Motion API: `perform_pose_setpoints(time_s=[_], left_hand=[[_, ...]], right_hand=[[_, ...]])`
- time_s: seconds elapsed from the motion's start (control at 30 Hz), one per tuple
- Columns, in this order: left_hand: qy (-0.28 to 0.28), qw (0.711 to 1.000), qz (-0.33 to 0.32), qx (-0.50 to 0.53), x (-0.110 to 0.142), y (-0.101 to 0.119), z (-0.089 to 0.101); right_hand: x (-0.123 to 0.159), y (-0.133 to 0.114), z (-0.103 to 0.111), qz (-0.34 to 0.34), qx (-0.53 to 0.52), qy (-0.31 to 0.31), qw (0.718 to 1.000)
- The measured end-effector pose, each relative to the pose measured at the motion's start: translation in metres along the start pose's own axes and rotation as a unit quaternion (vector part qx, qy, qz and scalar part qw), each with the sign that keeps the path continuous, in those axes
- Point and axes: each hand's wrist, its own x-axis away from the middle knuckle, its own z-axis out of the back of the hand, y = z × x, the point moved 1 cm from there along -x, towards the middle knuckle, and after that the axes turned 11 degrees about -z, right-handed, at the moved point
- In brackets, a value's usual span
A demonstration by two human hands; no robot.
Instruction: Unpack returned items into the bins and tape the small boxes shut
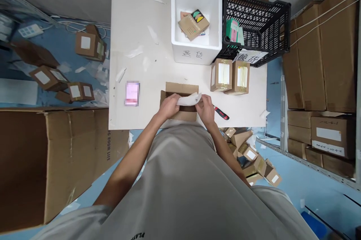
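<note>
A small open cardboard box [180, 90] lies near the front edge of the white table [141, 26]. Both my hands hold a white sheet of paper [188, 100] over the box. My left hand [168, 106] grips the sheet's left end with closed fingers. My right hand [205, 107] pinches its right end. A red and black utility knife [221, 113] lies on the table just right of my right hand.
Two sealed brown boxes [229, 76] stand right of the open box. A white foam bin [196, 18] holds small packages; beside it is a black plastic crate [255, 22]. A pink item [132, 92] lies to the left. Cartons fill the floor and the right-hand shelves.
</note>
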Motion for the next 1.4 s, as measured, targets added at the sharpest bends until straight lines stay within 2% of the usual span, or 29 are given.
perform_pose_setpoints(time_s=[0.07, 0.17, 0.3, 0.43, 0.5, 0.6, 0.7, 0.87, 0.93, 0.97, 1.07, 1.13, 1.23, 1.3, 1.4], left_hand=[[0.072, 0.990, 0.017, 0.124, 0.009, 0.006, 0.015], [0.162, 0.946, 0.043, 0.278, 0.022, 0.021, 0.034], [0.195, 0.910, 0.053, 0.362, 0.031, 0.045, 0.045], [0.212, 0.909, 0.042, 0.357, 0.029, 0.056, 0.043], [0.240, 0.913, 0.021, 0.329, 0.026, 0.058, 0.039], [0.274, 0.914, -0.007, 0.298, 0.023, 0.063, 0.031], [0.263, 0.921, -0.041, 0.284, 0.027, 0.074, 0.028], [0.217, 0.940, -0.085, 0.250, 0.045, 0.089, 0.038], [0.212, 0.923, -0.088, 0.309, 0.051, 0.089, 0.041], [0.220, 0.904, -0.079, 0.358, 0.054, 0.087, 0.041], [0.254, 0.818, -0.006, 0.516, 0.059, 0.079, 0.043], [0.273, 0.780, 0.046, 0.561, 0.062, 0.071, 0.047], [0.307, 0.767, 0.086, 0.556, 0.069, 0.052, 0.059], [0.317, 0.761, 0.089, 0.558, 0.074, 0.039, 0.067], [0.302, 0.756, 0.085, 0.574, 0.080, 0.022, 0.074]], right_hand=[[0.001, -0.009, 0.009, -0.025, -0.072, 0.037, 0.996], [0.006, -0.026, 0.021, -0.054, -0.162, 0.043, 0.984], [0.011, -0.052, 0.027, -0.074, -0.246, -0.015, 0.966], [0.013, -0.070, 0.028, -0.091, -0.291, -0.026, 0.952], [0.016, -0.079, 0.028, -0.088, -0.295, -0.021, 0.951], [0.024, -0.093, 0.022, -0.079, -0.315, -0.045, 0.945], [0.032, -0.101, 0.011, -0.068, -0.328, -0.046, 0.941], [0.031, -0.095, -0.004, -0.115, -0.290, 0.029, 0.950], [0.031, -0.098, -0.006, -0.126, -0.304, 0.018, 0.944], [0.032, -0.101, -0.006, -0.123, -0.317, 0.004, 0.941], [0.037, -0.117, 0.000, -0.095, -0.350, -0.028, 0.932], [0.039, -0.123, 0.011, -0.081, -0.356, -0.013, 0.931], [0.039, -0.118, 0.032, -0.095, -0.344, 0.068, 0.932], [0.036, -0.107, 0.045, -0.118, -0.355, 0.123, 0.919], [0.031, -0.090, 0.051, -0.150, -0.371, 0.145, 0.905]])
